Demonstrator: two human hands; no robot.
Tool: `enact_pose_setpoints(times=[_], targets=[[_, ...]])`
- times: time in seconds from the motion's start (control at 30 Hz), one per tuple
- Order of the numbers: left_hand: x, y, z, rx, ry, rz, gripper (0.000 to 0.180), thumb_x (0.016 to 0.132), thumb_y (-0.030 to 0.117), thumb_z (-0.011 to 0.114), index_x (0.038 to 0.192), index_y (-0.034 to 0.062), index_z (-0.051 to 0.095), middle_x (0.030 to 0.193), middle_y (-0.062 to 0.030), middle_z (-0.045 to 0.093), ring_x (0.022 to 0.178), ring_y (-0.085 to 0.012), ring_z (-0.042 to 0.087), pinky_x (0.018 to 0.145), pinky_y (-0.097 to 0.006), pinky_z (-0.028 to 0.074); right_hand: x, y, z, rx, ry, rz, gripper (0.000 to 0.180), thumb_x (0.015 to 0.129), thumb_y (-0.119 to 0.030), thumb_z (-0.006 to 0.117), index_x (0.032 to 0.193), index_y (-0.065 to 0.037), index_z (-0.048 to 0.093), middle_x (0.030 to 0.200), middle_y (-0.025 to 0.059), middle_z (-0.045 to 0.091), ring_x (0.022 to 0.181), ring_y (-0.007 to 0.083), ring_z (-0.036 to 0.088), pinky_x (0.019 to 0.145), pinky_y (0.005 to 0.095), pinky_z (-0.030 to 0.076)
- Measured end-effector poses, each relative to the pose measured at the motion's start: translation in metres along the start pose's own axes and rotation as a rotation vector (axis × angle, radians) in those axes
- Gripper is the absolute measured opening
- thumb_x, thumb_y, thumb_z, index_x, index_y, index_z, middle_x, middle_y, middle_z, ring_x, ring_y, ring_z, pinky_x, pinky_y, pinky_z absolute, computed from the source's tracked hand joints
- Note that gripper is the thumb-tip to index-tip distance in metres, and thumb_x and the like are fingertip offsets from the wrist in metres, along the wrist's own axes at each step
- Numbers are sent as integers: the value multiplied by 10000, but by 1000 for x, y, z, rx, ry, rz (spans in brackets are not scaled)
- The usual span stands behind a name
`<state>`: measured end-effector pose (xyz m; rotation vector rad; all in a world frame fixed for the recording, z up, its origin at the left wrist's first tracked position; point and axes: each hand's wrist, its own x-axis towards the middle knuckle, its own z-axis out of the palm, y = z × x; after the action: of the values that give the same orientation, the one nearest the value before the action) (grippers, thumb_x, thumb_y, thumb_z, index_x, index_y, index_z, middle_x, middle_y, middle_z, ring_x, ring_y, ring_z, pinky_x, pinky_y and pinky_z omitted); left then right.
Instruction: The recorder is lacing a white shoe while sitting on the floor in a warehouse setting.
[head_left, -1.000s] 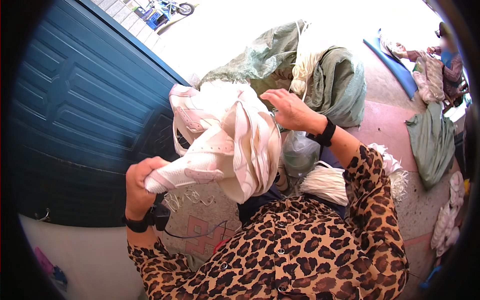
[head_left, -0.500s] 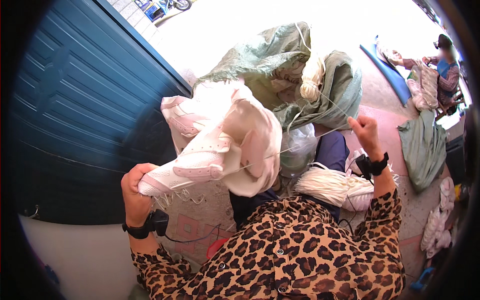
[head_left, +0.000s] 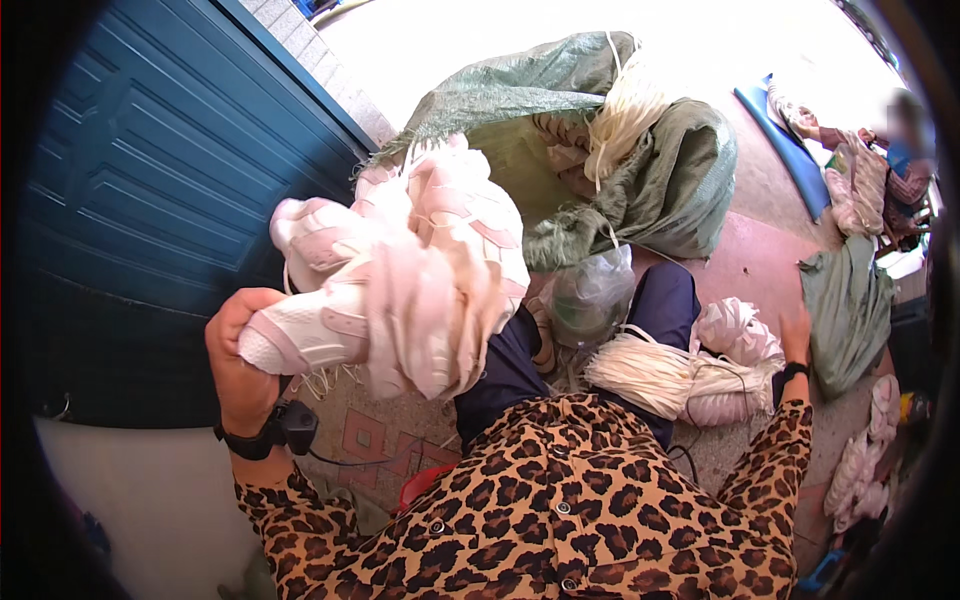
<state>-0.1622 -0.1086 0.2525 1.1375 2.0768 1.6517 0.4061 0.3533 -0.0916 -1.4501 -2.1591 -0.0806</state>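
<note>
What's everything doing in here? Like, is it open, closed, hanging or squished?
White-and-pink shoe pieces: bunched together, partly blurred
Left hand: closed on a shoe piece's end
Right hand: off to the side; can't tell if open or closed
Green sack: mouth gaping open
Upper cream string bundle: hanging at the sack's mouth
Lower cream string bundle: lying across the right thigh

Mesh shoe upper (head_left: pixel 310 335), rough woven sack (head_left: pixel 690 185), glossy plastic bag (head_left: pixel 594 295)

A dark blue panelled door (head_left: pixel 180 180) fills the left, beside a strip of pale tiled wall (head_left: pixel 312 65). The floor (head_left: pixel 760 240) is pink and grey; glaring daylight whitens the ground (head_left: pixel 470 30) beyond.
</note>
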Motion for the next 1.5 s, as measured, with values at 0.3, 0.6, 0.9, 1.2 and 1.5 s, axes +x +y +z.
enact_pose_setpoints(times=[0.3,0.6,0.9,1.2,1.5], targets=[[-23,25,6,383,-534,352,218,594,65,695,792,24,613,681,-95,598,593,-238,585,527,-290,456,141,-409,-11,959,-511,-217,505,753,-259,639,1146,18,484,1131,162,502,990,250,516,839,330,423],[-94,33,-30,405,-345,249,218,617,55,690,806,27,586,726,-112,611,659,-243,596,584,-317,469,142,-626,44,1008,-857,-443,728,760,-580,499,1048,88,474,1037,238,538,954,289,538,805,359,424],[-102,-58,-94,129,300,-127,89,755,-20,541,841,-5,560,836,-77,597,776,-151,551,719,-273,442,83,-580,-38,906,-538,-910,367,747,-402,581,668,-44,569,577,154,555,553,323,557,517,381,446],[39,-108,-76,-23,174,-12,181,821,34,490,972,-31,566,943,-57,581,847,-125,549,737,-241,451,82,-552,-188,872,-413,-897,284,781,-241,578,620,-11,538,542,173,517,520,350,529,512,401,437],[197,-45,27,51,-113,376,273,802,-47,405,1009,-9,578,932,-37,585,748,-79,535,617,-184,435,128,-453,-236,850,-124,-528,246,823,-190,594,681,8,566,562,10,518,498,42,460,423,198,368]])
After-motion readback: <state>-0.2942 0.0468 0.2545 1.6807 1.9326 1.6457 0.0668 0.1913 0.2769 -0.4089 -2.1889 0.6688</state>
